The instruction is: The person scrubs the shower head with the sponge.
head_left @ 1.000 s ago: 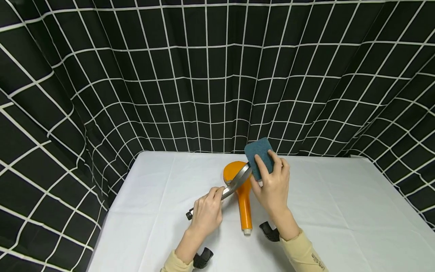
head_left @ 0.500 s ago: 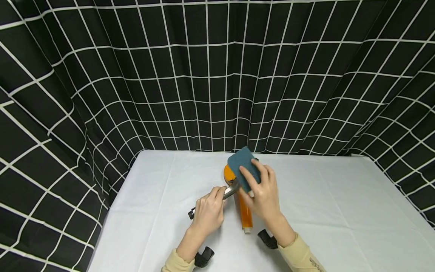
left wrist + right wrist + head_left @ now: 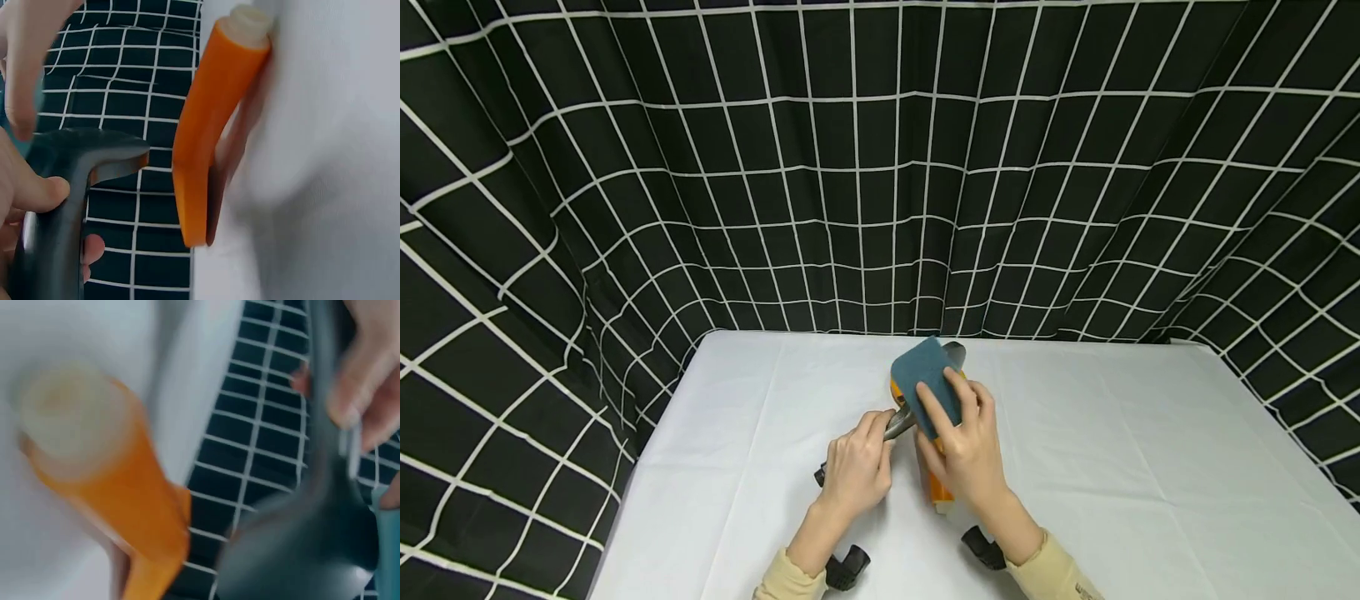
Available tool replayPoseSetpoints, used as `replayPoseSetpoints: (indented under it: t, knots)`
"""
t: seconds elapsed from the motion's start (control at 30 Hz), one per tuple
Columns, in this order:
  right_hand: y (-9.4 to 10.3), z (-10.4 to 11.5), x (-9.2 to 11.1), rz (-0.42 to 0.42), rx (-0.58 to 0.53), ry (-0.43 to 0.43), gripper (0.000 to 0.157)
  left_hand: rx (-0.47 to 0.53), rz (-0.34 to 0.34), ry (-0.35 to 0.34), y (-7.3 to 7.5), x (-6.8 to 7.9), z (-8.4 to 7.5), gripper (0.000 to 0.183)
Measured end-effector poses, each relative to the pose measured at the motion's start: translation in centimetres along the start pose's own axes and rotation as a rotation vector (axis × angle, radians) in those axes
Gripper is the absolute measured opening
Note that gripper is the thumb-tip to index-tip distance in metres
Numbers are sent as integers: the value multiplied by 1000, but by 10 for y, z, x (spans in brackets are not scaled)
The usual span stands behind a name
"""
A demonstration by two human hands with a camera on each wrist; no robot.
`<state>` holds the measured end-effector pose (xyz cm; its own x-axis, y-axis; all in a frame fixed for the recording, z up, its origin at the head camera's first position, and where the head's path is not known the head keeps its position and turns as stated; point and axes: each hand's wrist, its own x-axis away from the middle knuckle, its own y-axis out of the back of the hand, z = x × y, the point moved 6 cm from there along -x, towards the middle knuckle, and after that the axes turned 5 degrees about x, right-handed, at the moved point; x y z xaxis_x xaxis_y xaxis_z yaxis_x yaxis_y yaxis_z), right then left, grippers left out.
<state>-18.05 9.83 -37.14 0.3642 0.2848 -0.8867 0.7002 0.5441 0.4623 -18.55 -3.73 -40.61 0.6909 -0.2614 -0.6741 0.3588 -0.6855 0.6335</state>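
Note:
My left hand [image 3: 853, 471] grips the handle of a grey metallic shower head [image 3: 898, 422], tilted up and to the right above the table. In my right hand [image 3: 966, 450], fingers and thumb hold a flat blue-green sponge [image 3: 916, 371] against the head of that grey shower head, covering much of it. An orange shower head [image 3: 940, 493] with a whitish threaded end lies on the table underneath, partly hidden by the sponge and right hand. The left wrist view shows the grey shower head [image 3: 53, 231] close by, apart from the orange one [image 3: 212, 119]. The right wrist view is blurred.
A white cloth covers the table [image 3: 760, 417]. Black curtains [image 3: 820, 192] with a white grid stand behind and at both sides. Black wrist mounts [image 3: 847, 569] sit at both forearms.
My right hand has slid the sponge left and slightly down across the grey shower head, whose tip now shows beyond it. The left hand and the orange shower head have stayed nearly still.

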Motion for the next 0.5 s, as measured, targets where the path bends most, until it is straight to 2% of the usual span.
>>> replayPoseSetpoints:
  t: [0.07, 0.13, 0.2, 0.3, 0.37, 0.43, 0.5]
  knots:
    - [-3, 7, 6, 13, -29, 47, 38, 76, 2, 61, -1, 1, 4, 29]
    - [-2, 9, 9, 12, -73, 34, 38, 199, 3, 146, -3, 2, 9, 27]
    - [1, 4, 10, -34, -133, -32, 39, 416, 3, 247, -4, 2, 15, 34]
    - [11, -8, 7, -128, -208, -179, 44, 791, -17, 398, -5, 2, 21, 47]
    - [16, -15, 5, -174, -246, -270, 47, 992, -32, 483, -7, 3, 23, 55]
    - [18, -18, 2, -184, -278, -329, 48, 1117, -41, 545, -9, 4, 24, 55]
    - [18, -16, 0, -182, -308, -342, 48, 1213, -40, 584, -12, 4, 24, 53]
